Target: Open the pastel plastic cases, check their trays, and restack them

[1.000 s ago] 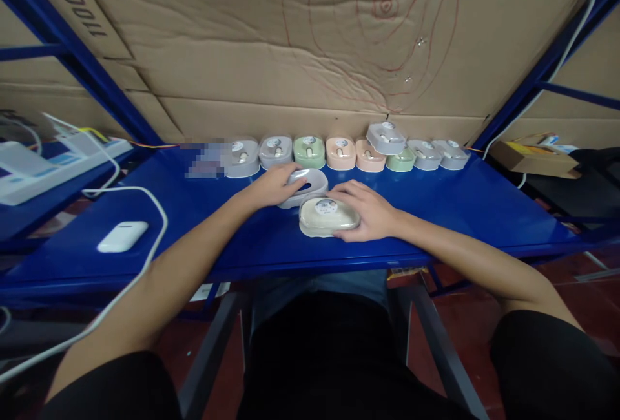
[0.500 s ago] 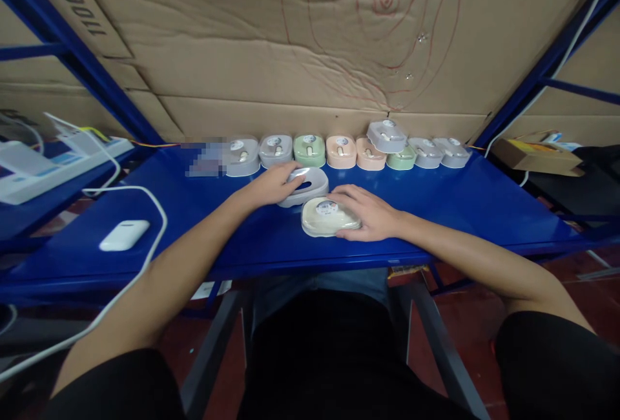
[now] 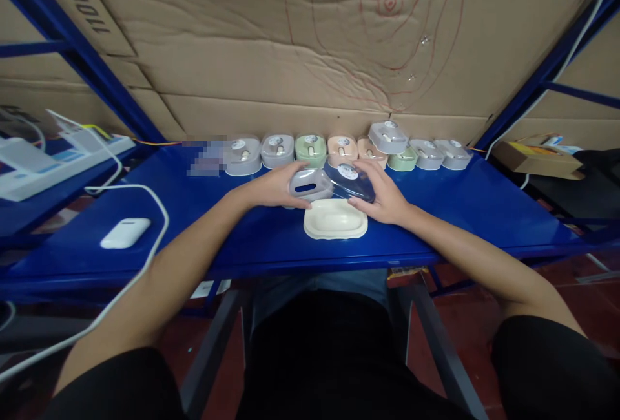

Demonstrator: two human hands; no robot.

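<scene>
"Hands first: what were they doing?"

"Both were closed on something. My left hand (image 3: 281, 185) gripped a grey slotted piece (image 3: 320, 178), thumb at the near side, fingers at the far side, its dark oval opening turned toward me. My right hand (image 3: 385, 195) gripped a clear cover (image 3: 349, 184) with a round label (image 3: 347, 171), tilted, so the blue table (image 3: 484, 200) showed through."

"And the cream dish (image 3: 334, 218)?"

"It lay on the table just nearer to me than those two pieces, hollow side up. My thumbs came close to its far rim; whether either touched, I couldn't tell."

"What was hidden?"

"A pale edge showed under my left hand, perhaps part of the grey piece, though I couldn't swear to it. Behind, lidded cases (image 3: 278, 150) stood in a row; a raised grey case (image 3: 388, 139) covered parts of a peach case (image 3: 365, 148) and a green case (image 3: 402, 159). A pixelated patch (image 3: 208, 156) blotted out the row's left end."

"Anything cut off?"

"A white power strip (image 3: 19, 184) ran out of view on the left, and the printing on the cardboard (image 3: 242, 71) broke off at the top."
</scene>
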